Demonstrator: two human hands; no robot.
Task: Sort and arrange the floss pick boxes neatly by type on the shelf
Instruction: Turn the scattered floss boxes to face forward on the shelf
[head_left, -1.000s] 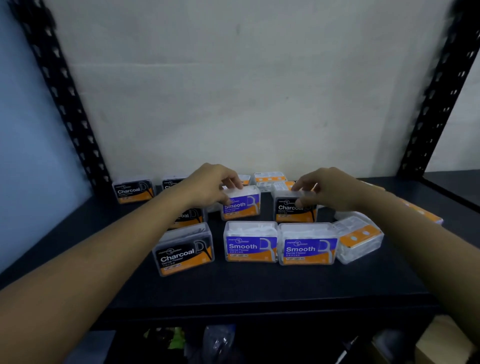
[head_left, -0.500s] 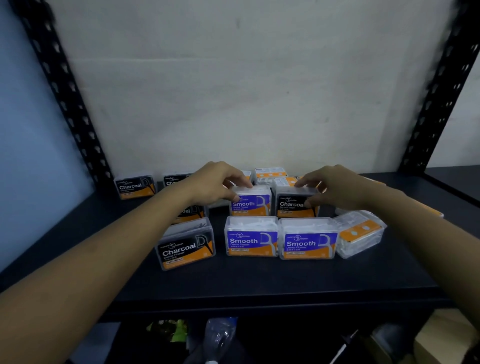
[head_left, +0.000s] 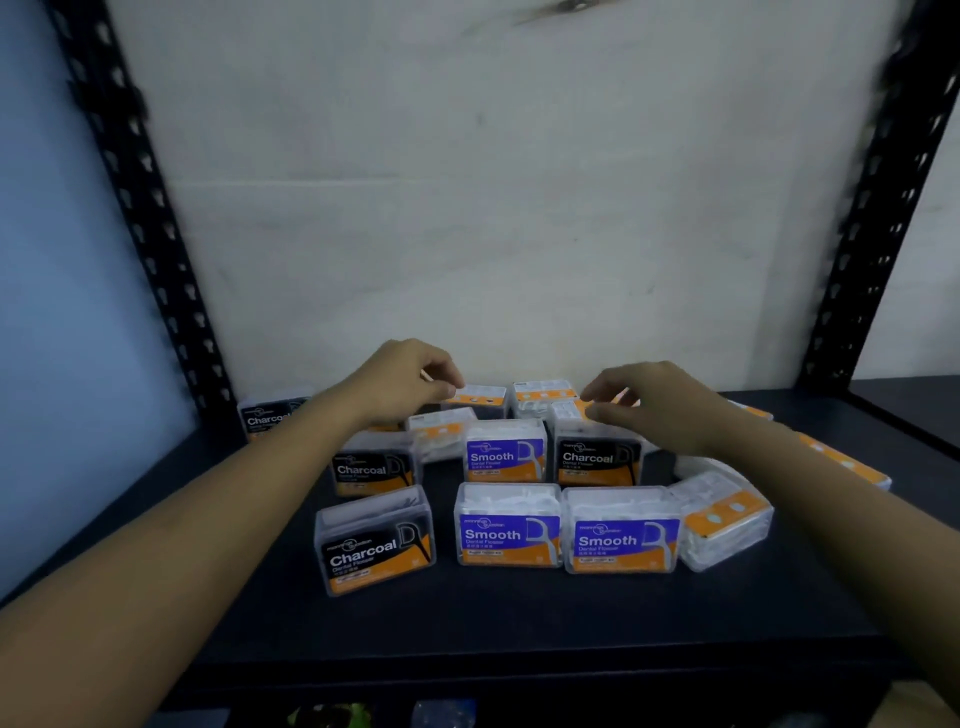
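Both hands had left the two second-row boxes they were on half a second before and reached toward the back of the shelf. The left hand hovered at 11 o'clock with curled fingers at the edge of a box lying flat, and the right hand at 1 o'clock curled over another back box. Blur hid whether either hand actually gripped anything. The sorting looked only partly done. At 6 o'clock stood a front row of one Charcoal box and two Smooth boxes touching side by side, with a tipped box leaning at their right end. Behind them the second row was mixed: a Charcoal box, a Smooth box and a second Charcoal box. A lone Charcoal box stood at 10 o'clock, and more boxes lay flat at 3 o'clock. Still to do, as I judged it: stand up the fallen boxes and separate the Charcoal boxes from the Smooth ones.
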